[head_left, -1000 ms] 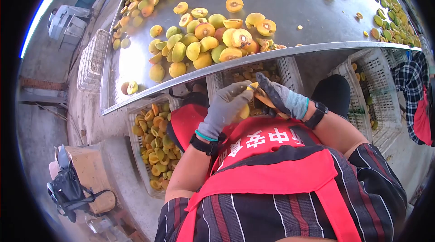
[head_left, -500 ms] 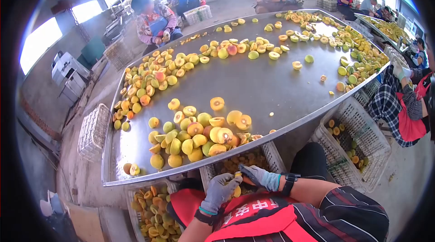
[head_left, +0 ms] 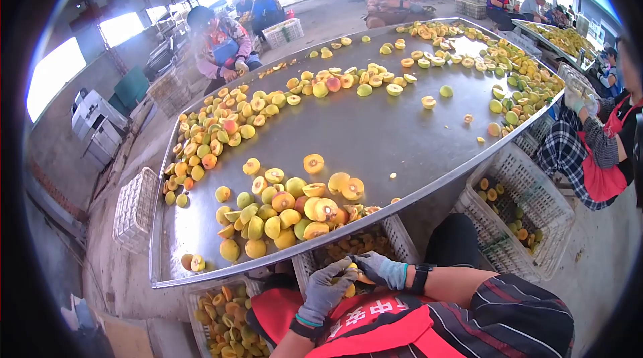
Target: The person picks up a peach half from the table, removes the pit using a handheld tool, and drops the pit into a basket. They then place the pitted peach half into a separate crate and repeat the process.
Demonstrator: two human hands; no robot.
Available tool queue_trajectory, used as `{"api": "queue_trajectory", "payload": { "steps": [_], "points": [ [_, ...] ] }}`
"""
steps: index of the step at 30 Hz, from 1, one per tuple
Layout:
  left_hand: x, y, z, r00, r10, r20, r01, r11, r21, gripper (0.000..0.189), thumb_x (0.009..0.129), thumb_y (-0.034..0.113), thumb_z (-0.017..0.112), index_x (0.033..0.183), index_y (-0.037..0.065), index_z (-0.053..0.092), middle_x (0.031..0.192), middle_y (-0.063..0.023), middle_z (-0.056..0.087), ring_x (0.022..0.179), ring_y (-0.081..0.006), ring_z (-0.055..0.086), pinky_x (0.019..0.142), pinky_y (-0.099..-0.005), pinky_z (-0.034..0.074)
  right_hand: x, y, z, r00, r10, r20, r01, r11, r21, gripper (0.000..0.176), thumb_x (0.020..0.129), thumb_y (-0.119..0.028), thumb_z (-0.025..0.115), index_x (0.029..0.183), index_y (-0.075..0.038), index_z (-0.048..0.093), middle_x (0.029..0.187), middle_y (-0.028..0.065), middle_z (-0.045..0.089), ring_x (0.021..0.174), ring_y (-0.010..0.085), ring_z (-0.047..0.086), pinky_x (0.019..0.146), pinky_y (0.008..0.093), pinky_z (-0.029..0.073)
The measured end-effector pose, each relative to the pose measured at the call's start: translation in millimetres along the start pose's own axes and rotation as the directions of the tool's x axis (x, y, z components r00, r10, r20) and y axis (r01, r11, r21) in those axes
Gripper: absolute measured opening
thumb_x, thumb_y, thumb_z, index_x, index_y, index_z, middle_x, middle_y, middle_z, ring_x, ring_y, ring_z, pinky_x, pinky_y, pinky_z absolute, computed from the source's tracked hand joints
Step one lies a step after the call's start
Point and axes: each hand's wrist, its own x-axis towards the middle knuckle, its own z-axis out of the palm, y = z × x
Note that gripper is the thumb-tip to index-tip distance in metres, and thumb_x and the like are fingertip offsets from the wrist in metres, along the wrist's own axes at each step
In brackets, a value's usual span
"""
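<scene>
Low in front of my body, both gloved hands meet over a crate below the table edge. My left hand (head_left: 325, 291) is closed around a yellow peach piece (head_left: 350, 289), which shows between its fingers. Against that fruit, my right hand (head_left: 383, 269) is closed too, its dark fingertips pressed in; what it grips is hidden and small. Just beyond the table edge lies a heap of whole and halved peaches (head_left: 272, 216), yellow, green and orange, several showing reddish pit hollows. The crate under my hands (head_left: 402, 237) contains brownish-orange pieces.
The metal table (head_left: 321, 137) has a raised rim, with more peach halves (head_left: 228, 120) along its far and left sides. A fruit-filled crate (head_left: 231, 321) stands at lower left, another crate (head_left: 549, 224) at right. Co-workers sit around, one at right (head_left: 596, 137).
The view has shifted slightly, so the table and fruit sit a little further left. My hands stay together at the fruit, the right fingers moved slightly. The co-worker at right shows more fully.
</scene>
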Motion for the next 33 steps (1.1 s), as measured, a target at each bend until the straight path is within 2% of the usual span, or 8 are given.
{"api": "queue_trajectory", "payload": {
  "steps": [4, 10, 13, 14, 16, 22, 25, 33],
  "points": [
    [3.4, 2.9, -2.6, 0.999, 0.044, -0.011, -0.044, 0.999, 0.025, 0.027, 0.082, 0.011, 0.066, 0.106, -0.001, 0.062, 0.094, -0.0053, 0.065, 0.085, -0.0084, 0.058, 0.076, -0.0220, 0.047, 0.5, 20.4, 13.8, 1.000, -0.009, -0.013, 0.010, 0.998, 0.062, 0.036, 0.082, -0.026, 0.057, 0.112, -0.007, 0.048, 0.089, 0.0187, 0.061, 0.080, 0.0382, 0.059, 0.068, 0.0434, 0.046],
    [8.4, -25.4, -19.6, 0.983, -0.163, -0.086, 0.161, 0.987, -0.028, 0.021, 0.085, 0.017, 0.064, 0.099, 0.001, 0.065, 0.086, -0.0033, 0.065, 0.077, -0.0092, 0.058, 0.071, -0.0221, 0.047, -12.3, -4.6, -9.5, 0.878, -0.473, -0.067, 0.477, 0.877, 0.063, 0.038, 0.086, -0.010, 0.048, 0.124, -0.007, 0.046, 0.092, 0.0189, 0.061, 0.082, 0.0356, 0.059, 0.071, 0.0387, 0.048],
    [3.5, -36.6, -35.1, 0.958, -0.277, -0.070, 0.242, 0.917, -0.318, 0.021, 0.088, 0.021, 0.059, 0.097, 0.003, 0.064, 0.080, -0.0016, 0.063, 0.075, -0.0117, 0.058, 0.071, -0.0237, 0.047, -13.2, -2.4, -19.0, 0.941, -0.167, 0.294, 0.188, 0.981, -0.042, 0.035, 0.087, -0.003, 0.044, 0.122, -0.001, 0.047, 0.090, 0.0220, 0.059, 0.083, 0.0356, 0.057, 0.069, 0.0357, 0.047],
    [2.8, -41.3, -41.5, 0.949, -0.314, -0.019, 0.263, 0.826, -0.498, 0.021, 0.090, 0.021, 0.054, 0.097, 0.004, 0.063, 0.078, -0.0013, 0.062, 0.074, -0.0137, 0.059, 0.073, -0.0251, 0.048, -11.7, -4.8, -18.9, 0.966, -0.023, 0.259, -0.066, 0.941, 0.331, 0.031, 0.088, -0.009, 0.047, 0.119, -0.002, 0.050, 0.087, 0.0176, 0.060, 0.079, 0.0306, 0.058, 0.067, 0.0344, 0.047],
    [4.0, -37.4, -43.8, 0.942, -0.334, 0.011, 0.263, 0.719, -0.643, 0.021, 0.091, 0.020, 0.050, 0.101, 0.005, 0.061, 0.083, -0.0027, 0.061, 0.079, -0.0158, 0.059, 0.074, -0.0278, 0.049, -11.2, -12.2, -15.2, 0.899, 0.248, 0.362, -0.428, 0.316, 0.847, 0.026, 0.091, -0.020, 0.053, 0.112, -0.005, 0.056, 0.083, 0.0086, 0.062, 0.070, 0.0205, 0.060, 0.063, 0.0319, 0.047],
    [12.1, 9.5, -20.8, 0.989, -0.140, -0.043, 0.065, 0.683, -0.728, 0.034, 0.095, 0.022, 0.035, 0.121, 0.002, 0.046, 0.117, -0.0125, 0.054, 0.107, -0.0248, 0.053, 0.093, -0.0394, 0.042, 11.3, -55.0, -25.2, 0.945, 0.243, 0.219, -0.297, 0.357, 0.886, 0.034, 0.088, -0.030, 0.059, 0.116, -0.013, 0.051, 0.086, 0.0001, 0.057, 0.069, 0.0107, 0.058, 0.059, 0.0256, 0.047],
    [10.9, 22.1, -17.1, 0.994, -0.106, 0.012, 0.055, 0.410, -0.910, 0.034, 0.093, 0.024, 0.044, 0.122, 0.006, 0.046, 0.122, -0.0119, 0.051, 0.114, -0.0286, 0.048, 0.102, -0.0460, 0.034, 9.9, -70.1, -37.9, 0.953, 0.213, 0.214, -0.270, 0.285, 0.920, 0.035, 0.088, -0.031, 0.060, 0.117, -0.013, 0.051, 0.082, 0.0007, 0.057, 0.068, 0.0101, 0.056, 0.058, 0.0250, 0.045],
    [3.2, 24.9, -29.2, 0.999, -0.029, 0.032, 0.041, 0.439, -0.897, 0.051, 0.087, 0.042, 0.053, 0.123, 0.007, 0.045, 0.116, -0.0122, 0.054, 0.103, -0.0271, 0.054, 0.085, -0.0422, 0.046, 5.6, -95.8, -50.3, 0.966, 0.214, 0.146, -0.224, 0.408, 0.885, 0.039, 0.091, -0.041, 0.050, 0.115, -0.010, 0.049, 0.071, 0.0021, 0.057, 0.055, 0.0097, 0.053, 0.050, 0.0220, 0.042]
  ]
}}
